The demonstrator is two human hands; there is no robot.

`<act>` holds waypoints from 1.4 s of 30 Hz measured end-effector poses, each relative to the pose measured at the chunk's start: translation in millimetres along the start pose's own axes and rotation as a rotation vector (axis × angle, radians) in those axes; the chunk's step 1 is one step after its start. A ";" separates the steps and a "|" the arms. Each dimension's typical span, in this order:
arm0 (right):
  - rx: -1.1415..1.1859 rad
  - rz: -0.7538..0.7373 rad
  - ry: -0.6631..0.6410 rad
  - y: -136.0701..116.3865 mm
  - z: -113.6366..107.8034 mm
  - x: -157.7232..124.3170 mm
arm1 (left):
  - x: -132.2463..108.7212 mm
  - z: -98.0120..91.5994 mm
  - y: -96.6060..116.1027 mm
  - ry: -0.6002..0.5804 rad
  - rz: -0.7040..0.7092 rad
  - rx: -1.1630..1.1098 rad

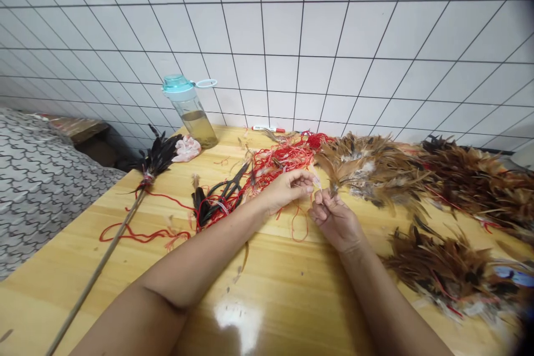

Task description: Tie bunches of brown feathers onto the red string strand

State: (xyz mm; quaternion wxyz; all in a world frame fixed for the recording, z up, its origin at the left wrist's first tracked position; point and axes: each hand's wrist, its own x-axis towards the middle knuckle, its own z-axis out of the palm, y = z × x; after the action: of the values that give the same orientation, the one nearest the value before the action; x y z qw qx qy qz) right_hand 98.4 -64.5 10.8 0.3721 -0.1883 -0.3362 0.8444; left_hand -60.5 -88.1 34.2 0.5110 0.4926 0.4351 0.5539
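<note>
Nearest us, on the honey-coloured wooden counter (267,300), our left hand (287,190) and right hand (336,222) came together above the bare wood, both nearly closed in fine fingertip pinches. The left held the pale quill (316,181) of a small brown feather (334,175), while the right gripped low on the same feather, though the fingers hid the exact hold. For work this fine, we judged it best to keep the pinches close together, with the wrists resting low and the barbs smoothed in one direction. Just beyond lay black-handled scissors (221,194) in a tangle of bright red yarn (277,161), and a loose red yarn loop (137,233) trailed left beside a thin wooden rod (100,267) tipped with glossy black feathers (159,158). To the right spread long bunches of brown-and-tan feathers (442,261), strung on red thread. Farther back stood a clear plastic bottle with a teal lid (187,111), holding amber liquid, near a crumpled pink cloth (186,148) and a red-capped marker (267,129), against a white tiled wall (292,28). Off to the left lay grey patterned bedding (37,189).
</note>
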 end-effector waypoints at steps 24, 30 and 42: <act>-0.008 0.025 0.055 -0.9 -3.3 1.8 | 1.3 8.3 -3.8 0.261 0.000 -0.143; -0.052 -0.033 0.108 -3.2 -4.9 3.9 | 2.4 5.8 -4.8 0.280 -0.004 -0.027; -0.078 -0.023 0.074 -0.6 -8.4 4.7 | 6.6 -117.1 31.0 0.728 -0.053 0.812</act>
State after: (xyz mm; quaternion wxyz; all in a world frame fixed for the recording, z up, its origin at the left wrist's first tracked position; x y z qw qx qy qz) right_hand 100.5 -57.1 5.1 0.3862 -0.2298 -0.3573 0.8188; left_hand -180.7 -82.0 49.5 0.1097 0.4156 0.7752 0.4630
